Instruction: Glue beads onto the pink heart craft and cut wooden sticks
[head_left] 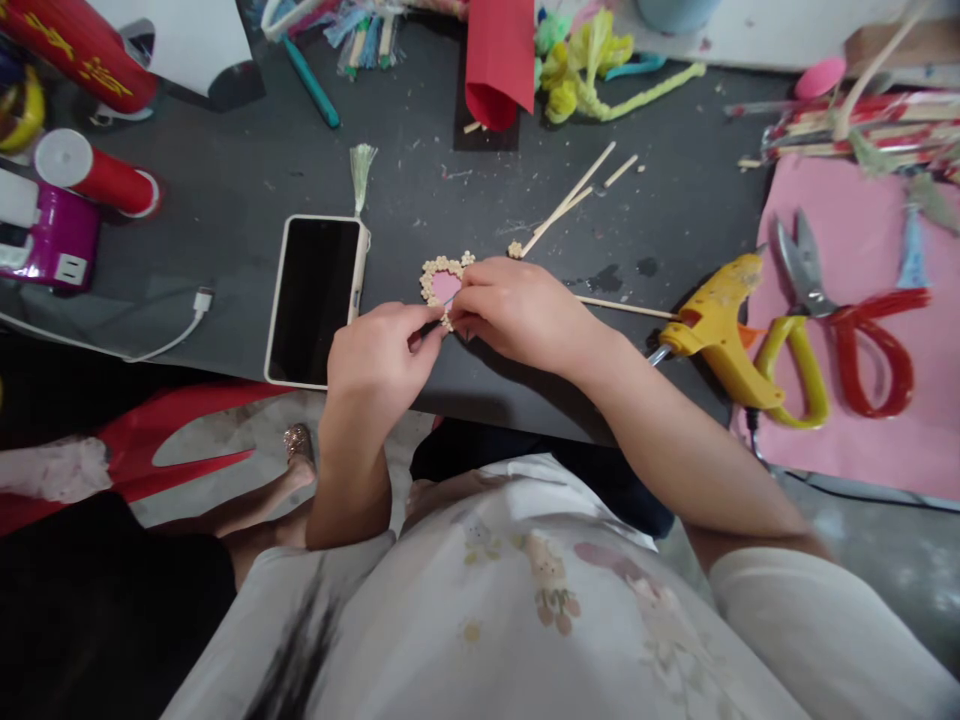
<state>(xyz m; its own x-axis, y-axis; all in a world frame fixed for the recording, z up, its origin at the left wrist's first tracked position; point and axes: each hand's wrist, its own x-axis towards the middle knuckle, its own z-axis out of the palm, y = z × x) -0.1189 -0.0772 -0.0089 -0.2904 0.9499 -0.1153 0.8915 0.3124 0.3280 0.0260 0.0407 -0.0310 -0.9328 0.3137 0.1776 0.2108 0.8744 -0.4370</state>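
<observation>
In front of me on the dark table lies a small pink piece edged with tiny beige flowers, partly hidden by my fingers. My left hand is closed in a pinch at its lower left, with a thin dark thing between thumb and forefinger whose kind I cannot make out. My right hand covers the piece's right edge, its fingertips pinched together there. One loose beige flower sits just beyond the right hand, by the ends of some thin wooden sticks. A phone lies beside my left hand.
At right are a yellow glue gun and scissors on pink paper. Red rolled paper, yellow fuzzy stems and a teal pen lie behind. A white cable runs at left. Another person's leg shows below.
</observation>
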